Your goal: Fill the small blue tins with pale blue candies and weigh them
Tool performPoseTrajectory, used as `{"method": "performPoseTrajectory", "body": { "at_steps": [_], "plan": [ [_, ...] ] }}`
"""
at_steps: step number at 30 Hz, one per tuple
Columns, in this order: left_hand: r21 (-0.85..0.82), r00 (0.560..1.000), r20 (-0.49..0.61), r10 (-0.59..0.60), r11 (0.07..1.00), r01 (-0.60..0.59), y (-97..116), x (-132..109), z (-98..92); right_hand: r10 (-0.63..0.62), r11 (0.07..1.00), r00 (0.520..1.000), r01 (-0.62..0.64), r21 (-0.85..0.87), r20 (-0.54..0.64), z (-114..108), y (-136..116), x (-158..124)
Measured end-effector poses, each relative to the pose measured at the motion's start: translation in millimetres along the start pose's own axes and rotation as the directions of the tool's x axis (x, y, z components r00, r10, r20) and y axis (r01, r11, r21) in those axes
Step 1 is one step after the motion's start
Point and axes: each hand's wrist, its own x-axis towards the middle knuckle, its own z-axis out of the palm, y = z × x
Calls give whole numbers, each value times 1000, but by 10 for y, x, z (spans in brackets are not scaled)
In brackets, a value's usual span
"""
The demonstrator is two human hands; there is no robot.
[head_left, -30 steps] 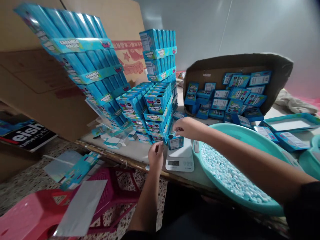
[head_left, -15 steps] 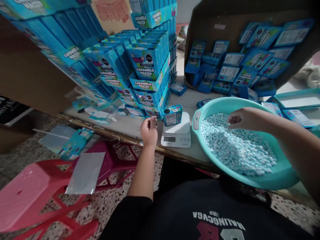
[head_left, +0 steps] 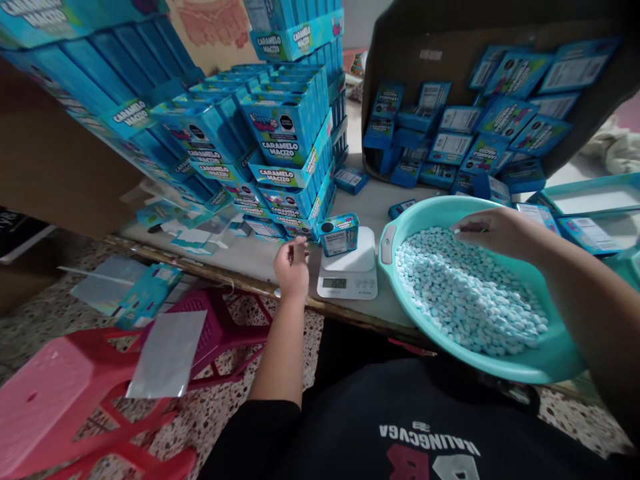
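My right hand (head_left: 483, 227) hovers over the far side of a turquoise tub (head_left: 565, 370), its fingers pinched on a small pale candy (head_left: 456, 231). Many light-blue and white candies (head_left: 465, 293) fill the bottom of the tub. Left of it, a blue candy box (head_left: 340, 237) stands upright on a white digital scale (head_left: 367, 253) with a lit display. My left hand (head_left: 293, 267) is beside the scale, close to the box but apart from it. Its fingers are curled in, and whatever they may hold is hidden.
Stacked trays of blue boxes (head_left: 285, 133) rise behind my left hand. A large carton (head_left: 430, 33) with loose blue boxes lies behind the tub. Cardboard scraps (head_left: 195, 233) cover the table's left part. A pink stool (head_left: 55, 393) and a plastic bag (head_left: 167, 353) are below left.
My right hand has risen slightly from the candies, and a candy now shows at its fingertips. My left hand stays beside the scale. The whole view has shifted slightly.
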Motion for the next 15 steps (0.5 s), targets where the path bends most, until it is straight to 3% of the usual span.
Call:
{"method": "performPoseTrajectory", "body": {
  "at_steps": [4,7,10,12,15],
  "plan": [
    [-11,1000,5,0,1000,0,-14,7,-1,-203,975,956,217,44,-210,-93,-452,34],
    [-16,1000,6,-7,1000,8,-23,9,-3,-493,850,822,525,44,-284,-153,-951,198],
    [-19,1000,10,-16,1000,16,-19,1,-2,-731,661,637,750,-20,-243,-110,-1403,460],
    [-15,1000,21,-16,1000,16,-13,-9,-4,-807,579,563,814,-54,-179,-37,-1625,618],
    [-2,999,36,-8,1000,8,-15,-17,-12,-866,501,495,859,-111,-79,64,-1816,749]
  ]
}}
